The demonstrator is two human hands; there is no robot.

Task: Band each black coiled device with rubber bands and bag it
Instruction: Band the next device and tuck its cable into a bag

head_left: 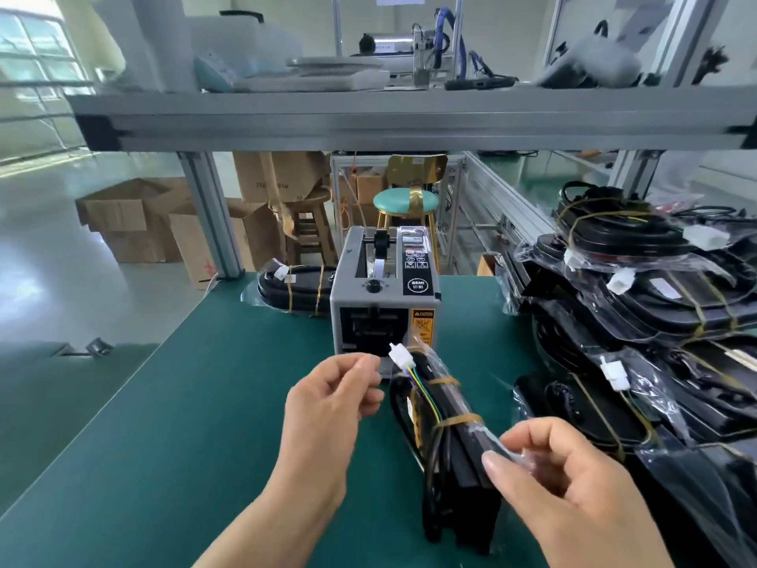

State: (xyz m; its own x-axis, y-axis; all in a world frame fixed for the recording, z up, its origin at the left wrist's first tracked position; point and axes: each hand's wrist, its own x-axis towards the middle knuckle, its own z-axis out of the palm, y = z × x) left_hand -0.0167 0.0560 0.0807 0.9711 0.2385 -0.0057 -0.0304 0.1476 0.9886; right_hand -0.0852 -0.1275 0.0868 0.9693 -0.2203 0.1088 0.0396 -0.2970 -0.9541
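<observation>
A black coiled device (pixel 454 457) stands on edge on the green mat, wrapped by two tan rubber bands (pixel 444 381) and sheathed in a clear plastic bag (pixel 434 358). Its white connector (pixel 398 356) with coloured wires points toward the tape dispenser. My left hand (pixel 332 407) pinches a short strip of clear tape at the dispenser's mouth, just left of the connector. My right hand (pixel 565 485) pinches the clear bag's edge at the device's near end.
A grey automatic tape dispenser (pixel 385 297) stands mid-table behind the device. A pile of bagged black devices (pixel 639 305) fills the right side. One more bagged device (pixel 293 286) lies behind the dispenser's left. An aluminium shelf beam (pixel 368 120) runs overhead.
</observation>
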